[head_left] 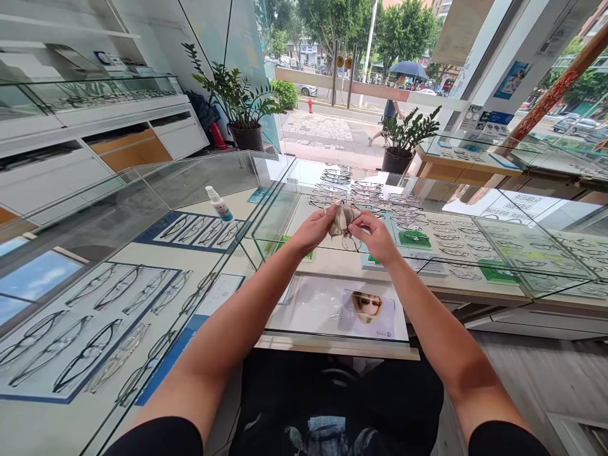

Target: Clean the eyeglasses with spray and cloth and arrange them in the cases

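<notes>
The left hand (pixel 314 229) is bent closed and pinches one side of a small cloth (pixel 340 221), with its thumb on top. The right hand (pixel 373 232) is curled too, with its thumb and pointing finger pressed together at the other side of the cloth. So the cloth is up in the air between the two hands, over the glass counter. It is a bit longer than it is wide, and its long side runs from far to near, across the gap between the hands. It is soft, gray-tan and crumpled, with a zigzag edge. Just under the right fingertips, a thin, round eyeglass rim (pixel 352 244) pokes out toward the body; the cloth and fingers hide the rest, so I can't tell which way the glasses point. Below the hands, nearer the body, a shiny pale purple sheet (pixel 368 312) has a picture of sunglasses on it. Past the hands, thin glasses frames (pixel 365 190) sit in rows under smooth, clear glass. Left of the left hand is a white spray bottle (pixel 219 204) with a blue label, its top leaning left. Farther out, leafy plants grow in round, dark pots (pixel 398 161).
</notes>
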